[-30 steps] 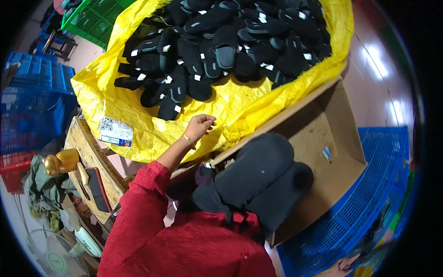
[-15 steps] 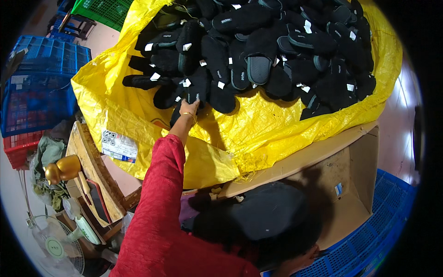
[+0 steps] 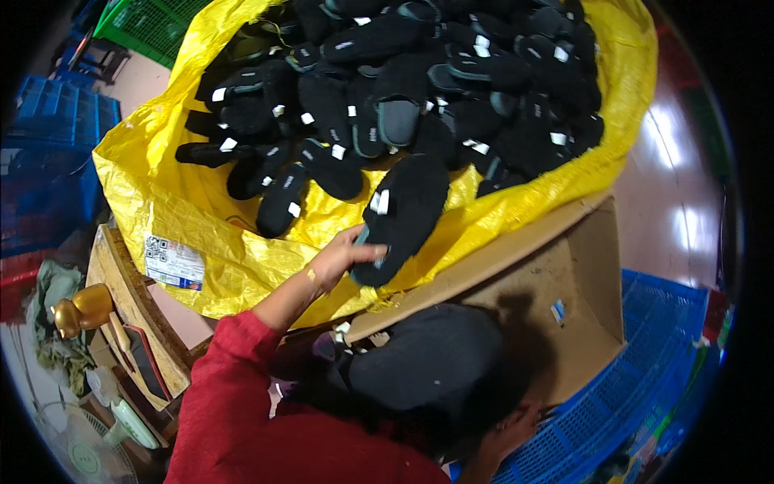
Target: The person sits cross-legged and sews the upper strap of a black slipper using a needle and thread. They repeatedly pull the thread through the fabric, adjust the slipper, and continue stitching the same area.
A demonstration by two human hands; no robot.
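Note:
My left hand point(image 3: 343, 256) grips the near end of a black fuzzy slipper point(image 3: 411, 206), thumb on top, above the near edge of the yellow woven sack point(image 3: 218, 278). White tags hang at the slipper's side. Behind it, a heap of similar black slippers point(image 3: 403, 73) with white tags fills the sack. Low in the picture, my right hand point(image 3: 513, 431) is beside a dark rounded shape point(image 3: 435, 355) and above the blue crate's edge. Its fingers are partly in shadow, and whether they hold anything is unclear.
An open cardboard box point(image 3: 576, 298) stands in front of the sack, over a blue plastic crate point(image 3: 637, 339). At left are a wooden board point(image 3: 133, 302), a gold figurine point(image 3: 83, 310), a fan point(image 3: 89, 452) and stacked blue crates point(image 3: 60, 145). A green crate point(image 3: 149, 28) lies behind.
My left hand has come back from the heap, nearer and slightly right, with a slipper now lifted in it. The view has shifted, so the sack appears further left.

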